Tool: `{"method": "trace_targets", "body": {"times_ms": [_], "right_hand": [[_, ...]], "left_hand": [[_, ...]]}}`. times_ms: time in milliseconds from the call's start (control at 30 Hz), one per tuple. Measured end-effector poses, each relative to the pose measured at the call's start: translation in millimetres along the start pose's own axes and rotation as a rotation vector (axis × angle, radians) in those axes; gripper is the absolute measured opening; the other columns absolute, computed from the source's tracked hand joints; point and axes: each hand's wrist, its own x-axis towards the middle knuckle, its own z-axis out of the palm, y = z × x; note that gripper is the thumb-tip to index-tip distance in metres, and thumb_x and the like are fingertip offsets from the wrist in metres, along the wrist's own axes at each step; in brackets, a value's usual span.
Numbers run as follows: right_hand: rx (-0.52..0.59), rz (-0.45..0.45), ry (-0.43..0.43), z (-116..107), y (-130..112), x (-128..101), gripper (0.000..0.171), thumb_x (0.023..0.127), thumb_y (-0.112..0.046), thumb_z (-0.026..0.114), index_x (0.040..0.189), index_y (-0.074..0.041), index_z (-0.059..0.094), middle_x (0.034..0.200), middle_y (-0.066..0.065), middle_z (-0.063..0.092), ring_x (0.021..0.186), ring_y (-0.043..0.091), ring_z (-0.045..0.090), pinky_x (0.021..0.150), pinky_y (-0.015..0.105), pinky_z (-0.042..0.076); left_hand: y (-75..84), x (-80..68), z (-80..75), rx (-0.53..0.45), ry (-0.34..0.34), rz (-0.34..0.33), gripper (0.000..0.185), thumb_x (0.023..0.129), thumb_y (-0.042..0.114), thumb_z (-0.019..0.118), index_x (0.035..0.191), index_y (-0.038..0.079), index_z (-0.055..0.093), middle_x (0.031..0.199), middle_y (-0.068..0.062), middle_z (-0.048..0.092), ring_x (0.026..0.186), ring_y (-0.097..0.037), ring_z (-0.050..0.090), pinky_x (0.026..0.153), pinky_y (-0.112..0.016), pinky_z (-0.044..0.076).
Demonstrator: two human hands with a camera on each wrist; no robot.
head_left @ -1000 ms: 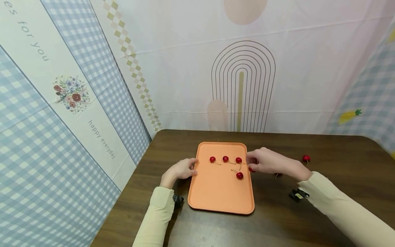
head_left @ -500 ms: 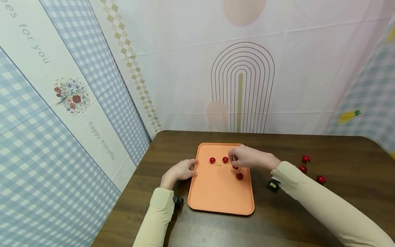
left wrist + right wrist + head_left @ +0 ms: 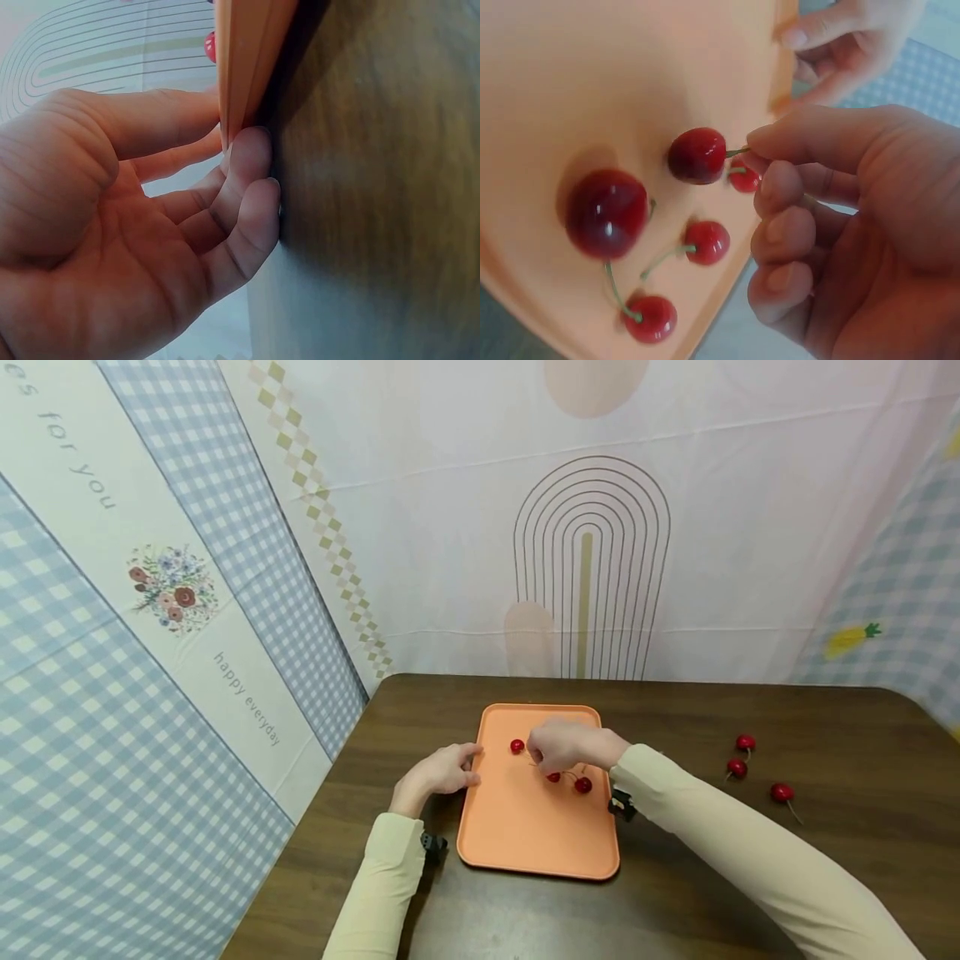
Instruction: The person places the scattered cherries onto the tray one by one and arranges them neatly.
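Note:
My right hand [image 3: 562, 745] is over the orange tray [image 3: 525, 839], pinching a red cherry [image 3: 697, 155] by its green stem between thumb and index finger. The other fingers curl in toward the palm in the right wrist view. Several more cherries with stems lie in the tray, among them a large-looking near one [image 3: 607, 214] and a cherry [image 3: 517, 746] at the far left. From the head view, the right hand hides some of them. At the tray's left rim, my left hand [image 3: 441, 770] holds the edge, its thumb on the rim and curled fingertips low against the outer side [image 3: 244, 82].
On the brown wooden table [image 3: 360, 877], right of the tray, lie a far cherry [image 3: 745, 742], a middle cherry [image 3: 737, 768] and a nearer cherry [image 3: 782, 792]. A printed cloth [image 3: 450, 527] hangs behind the table and along its left side.
My right hand has moved left from the tray's right rim to above its middle, carrying the cherry. The left hand stays at the left rim. Cherries on the table came into view.

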Motion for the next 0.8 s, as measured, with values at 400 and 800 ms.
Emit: {"method": "trace_targets", "body": {"times_ms": [400, 800], "right_hand": [[-0.015, 0.044, -0.066, 11.8, -8.3, 13.0, 0.047, 0.093, -0.018, 0.065, 0.050, -0.018, 0.047, 0.047, -0.006, 0.040, 0.046, 0.010, 0.037, 0.050, 0.026, 0.033], [0.020, 0.003, -0.005, -4.4, -5.5, -1.0, 0.018, 0.091, -0.016, 0.069, 0.074, -0.013, 0.064, 0.064, -0.004, 0.055, 0.055, 0.010, 0.048, 0.055, 0.025, 0.039]], "left_hand": [[0.1, 0.3, -0.1, 0.001, -0.003, -0.008, 0.055, 0.093, 0.014, 0.065, 0.145, 0.007, 0.047, 0.078, -0.003, 0.055, 0.064, -0.014, 0.048, 0.060, -0.026, 0.039], [0.3, 0.5, -0.3, 0.009, 0.001, 0.002, 0.055, 0.092, 0.013, 0.065, 0.144, 0.006, 0.048, 0.078, -0.003, 0.055, 0.065, -0.014, 0.049, 0.061, -0.026, 0.039]]}}
